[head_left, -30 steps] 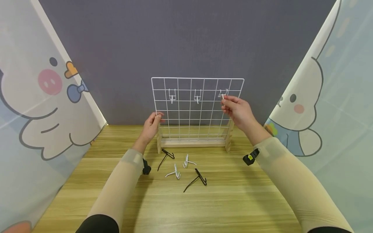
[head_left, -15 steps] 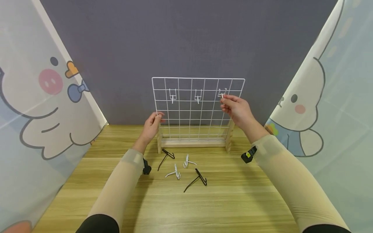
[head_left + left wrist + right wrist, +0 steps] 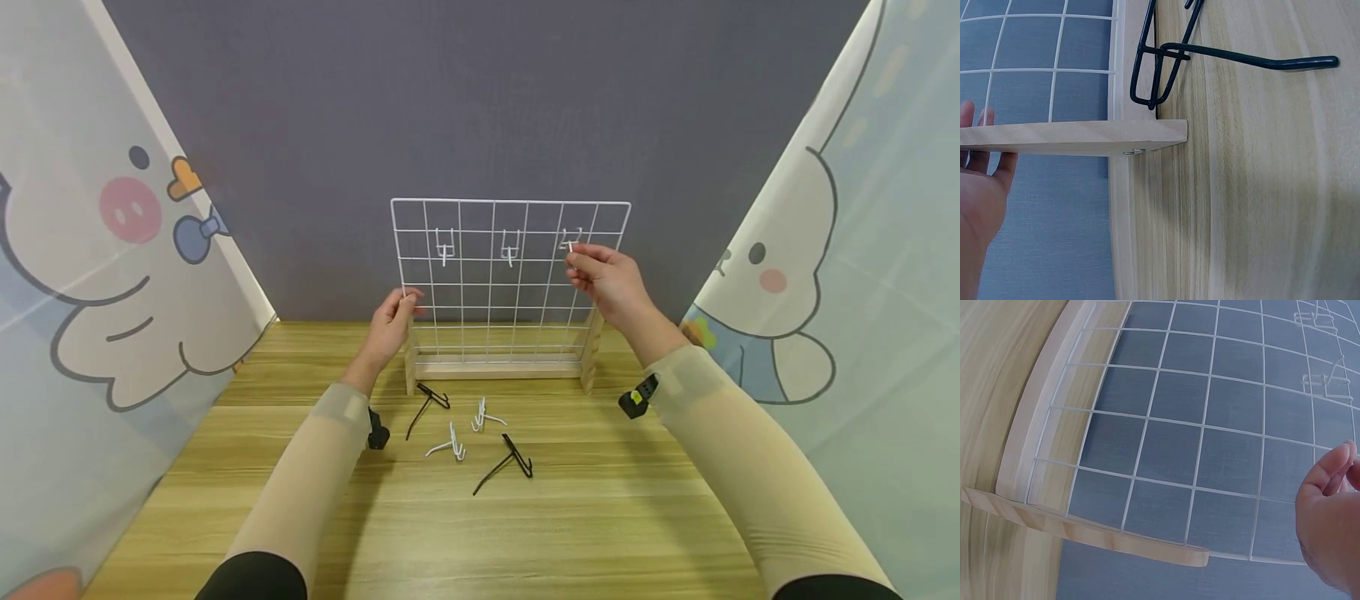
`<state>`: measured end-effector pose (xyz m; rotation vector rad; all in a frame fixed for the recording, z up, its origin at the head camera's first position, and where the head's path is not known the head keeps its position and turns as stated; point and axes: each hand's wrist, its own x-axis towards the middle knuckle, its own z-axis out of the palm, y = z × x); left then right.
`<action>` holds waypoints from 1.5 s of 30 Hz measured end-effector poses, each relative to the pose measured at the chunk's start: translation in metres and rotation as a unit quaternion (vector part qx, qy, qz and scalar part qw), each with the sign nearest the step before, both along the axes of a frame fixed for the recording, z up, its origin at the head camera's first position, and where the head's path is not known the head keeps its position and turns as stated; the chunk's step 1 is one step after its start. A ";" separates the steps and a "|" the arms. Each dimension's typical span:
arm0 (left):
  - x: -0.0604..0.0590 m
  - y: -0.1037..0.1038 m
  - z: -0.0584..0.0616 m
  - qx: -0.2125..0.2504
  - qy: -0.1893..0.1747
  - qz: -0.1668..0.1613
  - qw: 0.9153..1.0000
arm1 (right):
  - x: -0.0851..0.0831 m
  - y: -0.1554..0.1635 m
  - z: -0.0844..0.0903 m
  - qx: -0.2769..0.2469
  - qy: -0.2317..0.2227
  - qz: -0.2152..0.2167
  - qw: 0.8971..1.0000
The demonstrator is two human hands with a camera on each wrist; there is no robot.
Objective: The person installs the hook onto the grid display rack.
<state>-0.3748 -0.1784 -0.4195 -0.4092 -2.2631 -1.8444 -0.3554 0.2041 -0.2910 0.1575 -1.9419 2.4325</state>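
Observation:
A white wire grid panel (image 3: 487,292) stands upright in a wooden base (image 3: 495,365) at the back of the table. Three white hooks hang on its upper row: left hook (image 3: 443,245), middle hook (image 3: 510,245), right hook (image 3: 572,240). My right hand (image 3: 573,254) pinches the right hook against the grid. My left hand (image 3: 408,300) grips the panel's left edge above the wooden upright. In the left wrist view the palm (image 3: 982,187) lies beside the wooden foot (image 3: 1072,137). The right wrist view shows curled fingers (image 3: 1329,481) before the grid (image 3: 1204,425).
Loose hooks lie on the wooden table (image 3: 600,517) in front of the base: two black ones (image 3: 427,402) (image 3: 506,462) and two white ones (image 3: 450,444) (image 3: 483,414). Cartoon-print curtains (image 3: 112,275) close in both sides; a grey wall stands behind.
My right hand has shifted slightly left and up with the right hook at the grid. The left hand has stayed on the panel's edge.

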 end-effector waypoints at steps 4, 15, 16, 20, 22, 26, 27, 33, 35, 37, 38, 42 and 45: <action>0.015 0.004 0.013 0.010 -0.005 -0.007 1.000 | 0.000 -0.002 -0.001 0.004 0.006 -0.002 1.000; 0.021 0.007 0.018 0.016 0.010 -0.006 1.000 | 0.002 -0.003 -0.003 0.017 0.021 -0.008 1.000; 0.021 0.007 0.018 0.013 0.011 -0.006 1.000 | 0.003 -0.003 -0.003 0.023 0.021 -0.008 0.999; 0.021 0.008 0.019 0.008 0.012 -0.002 1.000 | 0.004 -0.001 -0.003 0.047 0.027 -0.010 0.998; 0.021 0.008 0.019 0.009 0.012 -0.002 1.000 | 0.004 0.000 -0.003 0.060 0.032 -0.013 0.998; 0.022 0.008 0.019 0.013 0.015 -0.001 1.000 | 0.003 0.001 -0.005 0.078 0.036 -0.019 0.996; 0.022 0.008 0.018 0.014 0.016 -0.001 1.000 | 0.003 0.002 -0.005 0.083 0.037 -0.021 0.996; 0.023 0.009 0.018 0.009 0.013 0.000 1.000 | 0.005 0.005 -0.007 0.085 0.037 -0.014 0.996; 0.023 0.009 0.019 0.011 0.011 -0.001 1.000 | 0.007 0.006 -0.007 0.090 0.039 -0.013 0.995; 0.023 0.009 0.020 0.018 0.009 -0.004 1.000 | 0.009 0.007 -0.008 0.097 0.041 -0.012 0.994; 0.023 0.009 0.020 0.019 0.009 -0.004 1.000 | 0.010 0.007 -0.008 0.101 0.042 -0.012 0.994; 0.016 0.007 0.013 0.022 0.011 -0.005 1.000 | 0.013 0.008 -0.010 0.106 0.040 -0.011 0.993; 0.007 0.004 0.004 0.019 0.015 -0.003 1.000 | 0.015 0.008 -0.012 0.101 0.039 -0.008 0.994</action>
